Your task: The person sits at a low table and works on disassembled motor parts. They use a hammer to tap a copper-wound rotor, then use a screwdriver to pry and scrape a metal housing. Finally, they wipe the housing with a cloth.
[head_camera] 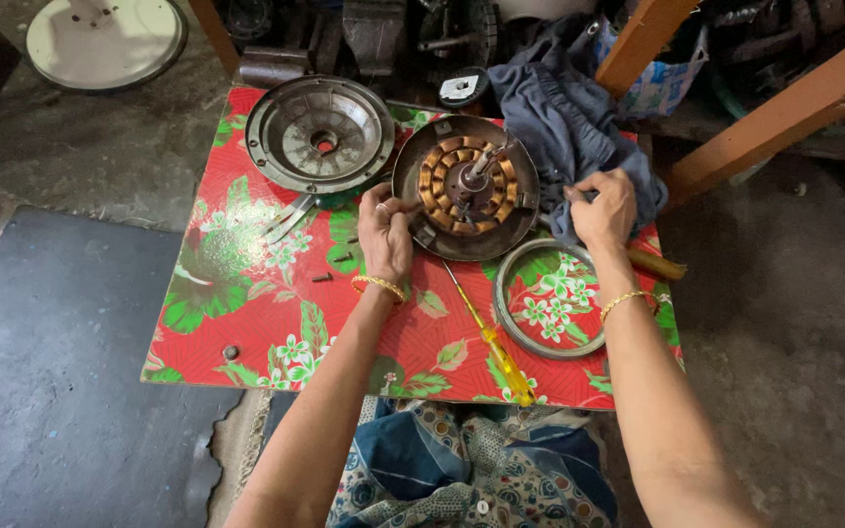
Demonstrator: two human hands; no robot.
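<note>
A round metal fan motor (466,186) with copper windings and an upright shaft lies on a low table with a red floral cover (246,303). My left hand (384,232) grips the motor's near-left rim with closed fingers. My right hand (603,207) is closed on a bunched grey-blue cloth (564,112) just right of the motor. A gold bangle sits on each wrist.
A round metal motor cover (320,133) lies at the table's far left. A metal ring (548,296) and a yellow-handled screwdriver (494,342) lie near my right forearm. Loose screws (323,277) and tweezers (286,220) lie left. Orange wooden beams (784,112) stand at the right.
</note>
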